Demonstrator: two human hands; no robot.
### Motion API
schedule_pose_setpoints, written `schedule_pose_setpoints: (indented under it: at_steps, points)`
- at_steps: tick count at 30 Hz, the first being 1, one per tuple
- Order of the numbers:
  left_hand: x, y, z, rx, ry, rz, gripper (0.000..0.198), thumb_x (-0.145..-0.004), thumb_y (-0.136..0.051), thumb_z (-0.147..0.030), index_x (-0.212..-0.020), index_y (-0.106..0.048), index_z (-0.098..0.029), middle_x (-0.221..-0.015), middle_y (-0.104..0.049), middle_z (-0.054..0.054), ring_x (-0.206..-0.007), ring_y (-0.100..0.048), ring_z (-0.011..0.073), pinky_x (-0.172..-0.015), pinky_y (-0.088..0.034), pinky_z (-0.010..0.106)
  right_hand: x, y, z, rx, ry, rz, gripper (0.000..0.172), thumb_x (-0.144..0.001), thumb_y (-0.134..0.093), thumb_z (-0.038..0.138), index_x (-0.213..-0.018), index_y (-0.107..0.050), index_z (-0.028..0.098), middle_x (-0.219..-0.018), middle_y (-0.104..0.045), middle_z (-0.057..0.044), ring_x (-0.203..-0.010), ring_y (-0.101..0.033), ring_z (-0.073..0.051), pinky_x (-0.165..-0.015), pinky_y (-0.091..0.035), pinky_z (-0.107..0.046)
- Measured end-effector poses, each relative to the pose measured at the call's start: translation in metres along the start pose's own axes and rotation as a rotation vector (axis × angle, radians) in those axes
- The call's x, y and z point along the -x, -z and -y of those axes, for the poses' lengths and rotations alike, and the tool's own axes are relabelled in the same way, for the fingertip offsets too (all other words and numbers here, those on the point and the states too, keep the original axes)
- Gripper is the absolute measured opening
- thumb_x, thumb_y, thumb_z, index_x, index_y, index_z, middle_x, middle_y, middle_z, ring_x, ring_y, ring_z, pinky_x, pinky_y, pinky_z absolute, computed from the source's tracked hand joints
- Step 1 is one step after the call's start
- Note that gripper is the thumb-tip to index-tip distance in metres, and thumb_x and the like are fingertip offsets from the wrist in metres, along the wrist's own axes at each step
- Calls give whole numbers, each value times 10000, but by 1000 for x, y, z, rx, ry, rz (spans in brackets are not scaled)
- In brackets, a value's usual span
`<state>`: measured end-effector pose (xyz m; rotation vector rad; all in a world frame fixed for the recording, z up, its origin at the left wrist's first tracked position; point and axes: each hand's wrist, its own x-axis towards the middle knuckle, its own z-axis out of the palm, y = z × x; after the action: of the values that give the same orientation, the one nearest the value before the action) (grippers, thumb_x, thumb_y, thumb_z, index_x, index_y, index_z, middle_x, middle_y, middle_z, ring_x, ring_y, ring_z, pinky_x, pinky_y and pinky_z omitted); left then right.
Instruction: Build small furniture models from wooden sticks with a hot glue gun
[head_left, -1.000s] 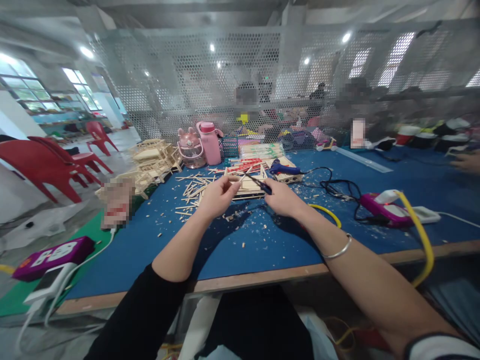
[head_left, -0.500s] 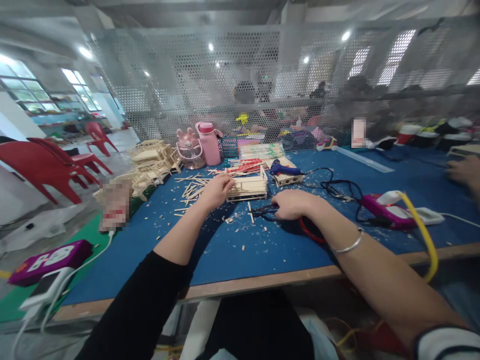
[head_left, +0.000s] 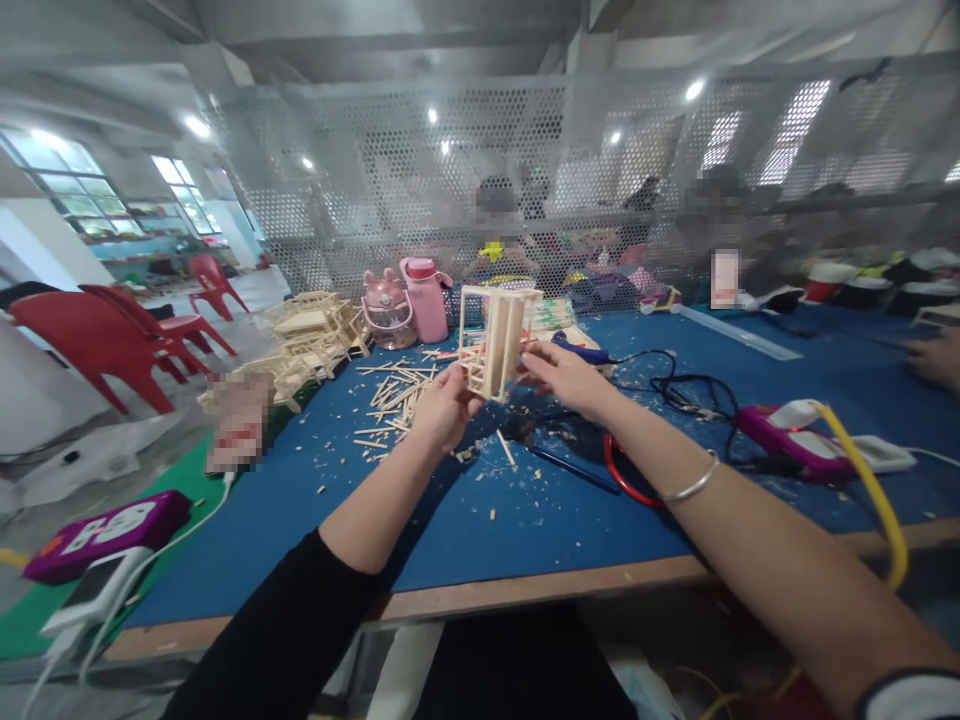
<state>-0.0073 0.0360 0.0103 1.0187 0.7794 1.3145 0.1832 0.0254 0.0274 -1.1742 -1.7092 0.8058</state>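
Observation:
Above the blue mat, a small model built of pale wooden sticks (head_left: 499,340) is held up on end, its slatted panel upright. My left hand (head_left: 445,408) pinches its lower left corner between thumb and fingers. At its right side, my right hand (head_left: 562,378) has its fingertips against the sticks; part of that grip is hidden. Below my right hand lies a tool with a dark handle (head_left: 574,470) and a red loop (head_left: 630,478), its working end unclear. A single loose stick (head_left: 506,447) lies just left of it.
Loose sticks (head_left: 390,400) and chips litter the mat. Finished stick models (head_left: 319,325) are piled at the left. Behind stand a pink bottle (head_left: 427,305) and a blue glue gun (head_left: 581,348) with its cord. A purple power strip (head_left: 787,440) and a ruler (head_left: 739,333) lie right.
The stick model has been lifted off the mat and turned on end. My right hand has let go of the dark-handled tool and moved up to the model.

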Motion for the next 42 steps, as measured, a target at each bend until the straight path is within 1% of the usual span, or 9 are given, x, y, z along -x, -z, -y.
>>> schedule_pose_setpoints:
  at_steps: [5, 9, 12, 15, 17, 20, 25, 32, 42]
  points:
    - [13, -8, 19, -6, 72, 73, 308, -717, -668, -409, -912, -623, -175, -871, -668, 34, -760, -622, 116, -739, -513, 270, 0, -8, -13, -331, 32, -130, 279, -777, -490, 298, -1042, -524, 218, -1032, -646, -57, -829, -636, -181, -684, -521, -311]
    - [9, -1, 29, -363, -67, 139, 243, -778, -593, -386, -895, -677, -189, -1004, -669, 53, -977, -602, 171, -919, -447, 352, 4, 2, -13, -470, -1, -66, 367, -758, -406, 252, -1110, -505, 221, -1085, -632, -58, -887, -637, -188, -746, -525, -336]
    - [6, 3, 32, -799, -298, 203, 181, -779, -583, -314, -810, -718, -198, -1066, -655, 63, -1107, -542, 216, -1008, -370, 382, 4, 4, -11, -368, 159, -4, 399, -747, -465, 259, -1141, -513, 217, -1147, -612, -50, -994, -604, -188, -850, -492, -343]
    - [5, 5, 31, -1023, -379, 214, 181, -770, -583, -311, -792, -726, -203, -1033, -662, 71, -1054, -567, 239, -982, -388, 402, 1, 0, -16, -143, 265, -6, 361, -749, -518, 240, -1107, -543, 194, -1076, -646, -51, -979, -606, -180, -909, -446, -337]
    - [4, 5, 29, -972, -352, 210, 235, -742, -610, -303, -935, -702, -205, -1039, -663, 73, -1025, -582, 240, -952, -413, 405, -1, -1, -22, -13, 244, -11, 282, -774, -513, 250, -1040, -573, 178, -959, -676, -48, -872, -629, -178, -849, -466, -334]
    - [0, 3, 25, -696, -249, 232, 530, -663, -650, -197, -1184, -554, -185, -1116, -636, 92, -1049, -579, 230, -908, -445, 388, -3, -4, -31, 76, 190, -24, 208, -785, -517, 272, -943, -599, 165, -831, -678, -37, -737, -621, -170, -732, -483, -313]
    - [-6, -13, 24, -330, -172, 241, 670, -586, -677, -117, -1214, -447, -161, -980, -646, 73, -907, -623, 187, -827, -472, 345, -5, -10, -34, 130, 187, -30, 183, -787, -521, 277, -901, -613, 166, -829, -671, -30, -713, -589, -155, -685, -461, -280]
    - [-8, -22, 31, -345, -256, 150, 574, -615, -700, -140, -1147, -484, -169, -728, -592, -25, -678, -602, 121, -713, -473, 269, -3, -12, -33, 178, 186, -51, 161, -793, -512, 283, -871, -597, 171, -793, -652, -19, -709, -560, -148, -668, -429, -259]
    - [-9, -19, 36, -396, -296, 92, 486, -666, -682, -159, -1113, -492, -162, -735, -604, -13, -671, -592, 107, -695, -457, 247, 0, -12, -30, 212, 193, -80, 128, -785, -510, 293, -778, -554, 174, -707, -610, -2, -647, -510, -134, -619, -386, -243]
